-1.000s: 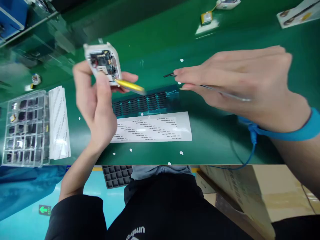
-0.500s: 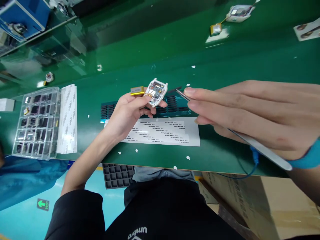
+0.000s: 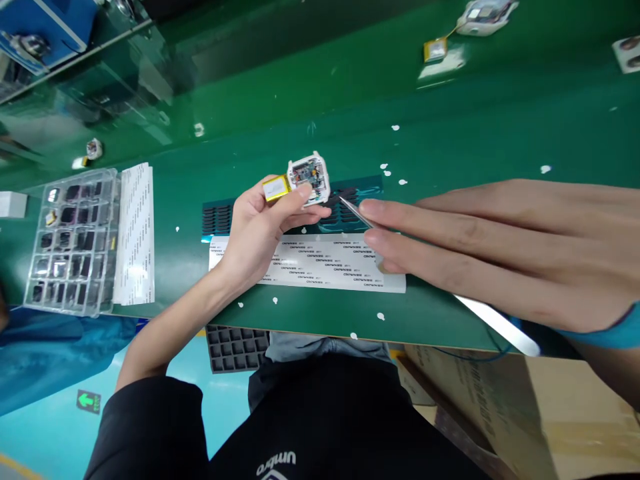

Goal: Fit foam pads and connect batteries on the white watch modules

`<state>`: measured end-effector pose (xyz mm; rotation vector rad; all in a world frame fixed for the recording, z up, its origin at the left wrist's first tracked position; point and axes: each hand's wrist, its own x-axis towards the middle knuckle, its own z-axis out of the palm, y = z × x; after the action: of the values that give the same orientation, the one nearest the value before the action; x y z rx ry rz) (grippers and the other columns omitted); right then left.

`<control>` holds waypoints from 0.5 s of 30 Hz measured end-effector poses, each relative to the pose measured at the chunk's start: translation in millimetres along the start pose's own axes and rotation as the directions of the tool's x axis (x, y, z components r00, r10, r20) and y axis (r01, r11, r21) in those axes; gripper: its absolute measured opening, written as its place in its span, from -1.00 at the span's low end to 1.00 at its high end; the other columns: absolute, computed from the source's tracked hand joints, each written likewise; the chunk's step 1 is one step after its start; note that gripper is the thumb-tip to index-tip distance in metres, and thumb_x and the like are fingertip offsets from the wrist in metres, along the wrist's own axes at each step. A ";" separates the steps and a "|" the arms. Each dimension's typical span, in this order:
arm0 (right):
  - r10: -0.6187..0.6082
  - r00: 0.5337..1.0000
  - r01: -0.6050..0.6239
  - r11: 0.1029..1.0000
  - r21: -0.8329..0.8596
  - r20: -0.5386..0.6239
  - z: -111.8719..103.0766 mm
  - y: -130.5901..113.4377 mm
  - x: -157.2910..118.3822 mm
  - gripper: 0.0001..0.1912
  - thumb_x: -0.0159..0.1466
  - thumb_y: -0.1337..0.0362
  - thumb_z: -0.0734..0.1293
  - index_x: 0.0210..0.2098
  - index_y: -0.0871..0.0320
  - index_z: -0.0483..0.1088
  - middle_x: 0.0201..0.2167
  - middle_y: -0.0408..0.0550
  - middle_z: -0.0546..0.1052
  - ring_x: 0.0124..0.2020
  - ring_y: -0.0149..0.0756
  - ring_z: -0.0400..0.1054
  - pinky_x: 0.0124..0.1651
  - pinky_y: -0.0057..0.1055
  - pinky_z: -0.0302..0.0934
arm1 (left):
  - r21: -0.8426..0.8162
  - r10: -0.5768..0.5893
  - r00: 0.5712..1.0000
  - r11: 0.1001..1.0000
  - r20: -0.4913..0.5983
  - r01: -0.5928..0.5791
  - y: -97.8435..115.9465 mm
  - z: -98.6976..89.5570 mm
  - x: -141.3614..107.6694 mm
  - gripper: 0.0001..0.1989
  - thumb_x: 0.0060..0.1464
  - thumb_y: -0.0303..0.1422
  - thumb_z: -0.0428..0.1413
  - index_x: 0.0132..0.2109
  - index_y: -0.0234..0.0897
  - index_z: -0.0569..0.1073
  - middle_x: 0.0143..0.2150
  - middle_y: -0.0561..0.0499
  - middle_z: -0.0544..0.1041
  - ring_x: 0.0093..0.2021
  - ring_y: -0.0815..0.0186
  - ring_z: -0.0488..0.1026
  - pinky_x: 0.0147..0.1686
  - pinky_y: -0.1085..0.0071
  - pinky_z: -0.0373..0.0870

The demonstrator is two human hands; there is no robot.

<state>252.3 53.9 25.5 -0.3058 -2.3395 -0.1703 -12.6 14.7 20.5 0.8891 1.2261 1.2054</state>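
In my left hand (image 3: 260, 223) is an open white smartwatch case (image 3: 323, 175), its circuit board facing up and my thumb at its lower edge. A yellow-edged battery (image 3: 276, 188) lies against that hand, beside the case. My right hand (image 3: 480, 247) pinches metal tweezers (image 3: 493, 325), their tips just right of the case. A small dark piece (image 3: 333, 199) shows at the tips; whether they grip it I cannot tell. Beneath both hands lies a sheet of black adhesive strips (image 3: 217, 219), partly hidden. In front of it is a white printed backing sheet (image 3: 345, 263).
A clear compartment box (image 3: 70, 243) of small parts stands left, beside white printed strips (image 3: 136, 233). Farther back right are another watch case (image 3: 485, 18) and its battery (image 3: 435, 50). Small white bits dot the green table (image 3: 300, 313). A person's blue sleeve shows at lower left.
The watch case has turned and tilted in my left hand. My right hand has moved left and slightly down with the tweezers, bringing their tips closer to the case.
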 end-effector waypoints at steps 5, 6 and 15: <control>-0.014 0.982 0.010 1.000 0.023 0.187 -6.1 2.1 4.4 -0.48 0.50 0.33 0.51 0.38 -0.20 0.51 0.30 -0.25 0.60 -0.01 -0.19 0.70 -0.15 -0.29 0.61 | 0.000 0.037 0.999 0.999 -0.036 -0.037 -2.2 1.9 -3.6 -0.72 0.31 -0.33 0.33 -0.23 -0.20 0.34 -0.21 0.07 0.64 -0.15 0.25 0.78 0.03 0.29 0.76; 0.000 0.978 -0.006 0.999 0.032 0.209 -5.1 2.7 5.4 -0.50 0.49 0.32 0.52 0.36 -0.21 0.53 0.27 -0.26 0.62 -0.02 -0.19 0.70 -0.16 -0.29 0.62 | 0.010 0.041 0.998 0.999 -0.044 -0.041 -2.5 2.9 -5.0 -0.71 0.32 -0.33 0.32 -0.24 -0.20 0.32 -0.22 0.08 0.63 -0.14 0.25 0.78 0.03 0.29 0.77; -0.114 0.991 0.114 0.993 -0.007 0.076 10.3 -2.9 11.6 -0.66 0.46 0.34 0.54 0.17 -0.12 0.63 0.18 -0.25 0.69 -0.19 -0.29 0.68 -0.35 -0.35 0.50 | 0.043 0.048 0.998 0.998 -0.036 -0.046 -6.3 6.2 -10.3 -0.67 0.29 -0.32 0.32 -0.30 -0.19 0.29 -0.28 0.11 0.57 -0.23 0.33 0.70 -0.06 0.33 0.78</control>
<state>236.6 55.2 26.4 -0.1869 -2.4333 -0.2312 -4.7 4.2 17.6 0.9351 1.2708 1.2421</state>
